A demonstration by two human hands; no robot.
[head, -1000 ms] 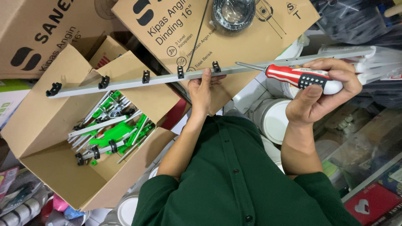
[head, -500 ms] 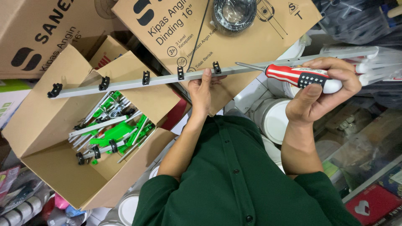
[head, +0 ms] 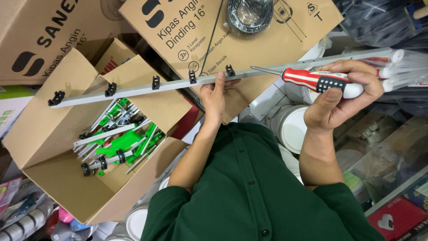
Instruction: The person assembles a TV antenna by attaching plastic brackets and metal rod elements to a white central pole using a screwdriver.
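A person in a dark green shirt holds a long grey metal rail (head: 178, 84) level in the air above an open cardboard box (head: 58, 134). The left hand (head: 215, 96) pinches the rail near its middle, thumb below and fingers curled over the top. The right hand (head: 341, 96) is closed around a screwdriver (head: 318, 80) with a red, white and blue handle, its tip lying along the rail. Black plastic clips (head: 155, 82) sit spaced along the rail. It looks thin, light and stiff, likely to flex or tip if held at one end, so a grip near the middle suits it. More rails and green parts (head: 118, 143) fill the box.
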